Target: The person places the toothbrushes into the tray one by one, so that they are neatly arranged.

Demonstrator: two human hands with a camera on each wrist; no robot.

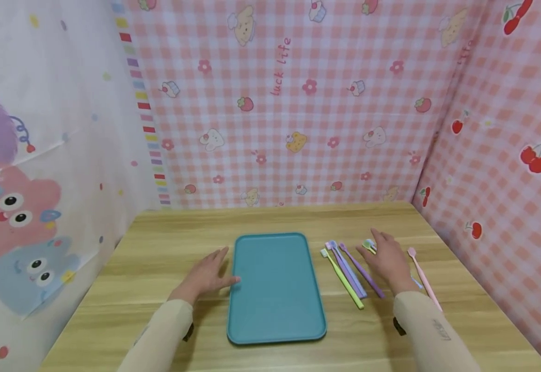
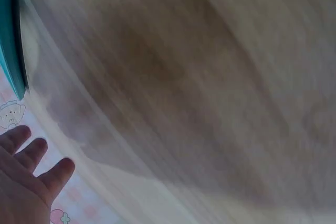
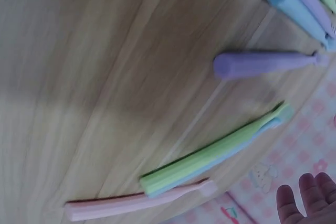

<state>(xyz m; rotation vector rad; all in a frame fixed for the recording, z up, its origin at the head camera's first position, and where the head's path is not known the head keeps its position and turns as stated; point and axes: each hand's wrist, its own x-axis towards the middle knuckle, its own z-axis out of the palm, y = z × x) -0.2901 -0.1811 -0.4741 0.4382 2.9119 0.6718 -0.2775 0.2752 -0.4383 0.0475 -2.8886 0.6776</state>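
Now, tight quarters out on the right!

And it's the green brush [image 3: 178, 168] and the blue brush [image 3: 210, 162] in the spotlight, lying flat, side against side, right of the tray [image 1: 275, 289]. Over them comes the right grip [image 1: 387, 262], loose and unclosed, fingers out, nothing held; the wrist view shows those fingertips clear of the handles. Trouble spot one: they're so close that a pinch aimed at one could catch both, or roll the second away, those handles looking rounded. Trouble spot two: the palm screens much of the pair from above, so the fingers could land off-line.

Next door, the pink brush [image 1: 425, 279] lies close by the right sleeve [image 1: 430, 333]; a wide swing of the wrist could knock it. On the other flank, the purple brush [image 1: 362, 271] lies near the thumb side, with the trio [image 1: 345, 281] of green, lilac and blue bunched past it, easy to scatter on a low sweep.

Across to the left grip [image 1: 207, 276]: relaxed, holding nothing, thumb at the tray's left rim. Touching? Can't tell. A careless push there could skid the tray over the wooden surface [image 1: 182, 232] into the trio.
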